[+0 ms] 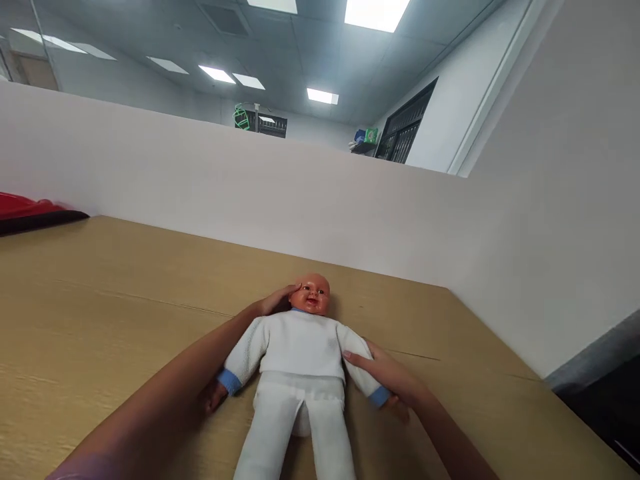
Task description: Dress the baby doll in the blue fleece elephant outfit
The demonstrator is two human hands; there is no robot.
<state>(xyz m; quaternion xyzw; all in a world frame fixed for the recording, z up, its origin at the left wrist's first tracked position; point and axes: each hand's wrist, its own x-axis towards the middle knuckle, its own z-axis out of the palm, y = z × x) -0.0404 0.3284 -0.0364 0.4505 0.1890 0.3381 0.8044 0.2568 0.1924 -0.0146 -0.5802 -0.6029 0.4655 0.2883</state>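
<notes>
- Head view, doll [303, 343]: one, lying on its back on the wooden table [150, 283], between the two hands; its bald head [319, 298] is pointing toward the low white wall [235, 187] and its legs are running out at the lower edge.
- Clothing of same: white top [305, 357] with blue cuffs [230, 381]; white trousers [270, 423]. Both sleeves are spreading outward and down from the shoulders.
- Left hand [277, 301]: fingers are lying against the side of the doll's head, the tips reaching the temple. The thumb is not showing clearly, so whether the hand is pinching or only resting cannot be told. The forearm is passing beside one sleeve.
- Right hand [385, 368]: closing around the doll's other sleeve [361, 357], thumb lying across the front, the remaining fingers mostly hiding behind; the sleeve is being held between them. A blue cuff is emerging beneath the hand.
- Table, far left: a red item [27, 205] with a black edge [43, 220], sitting near the wall, partly cut off by the frame.
- Beyond the wall: ceiling lights [377, 10] are shining; a dark barred window [407, 127] is standing at right, a green package [371, 135] resting near it.
</notes>
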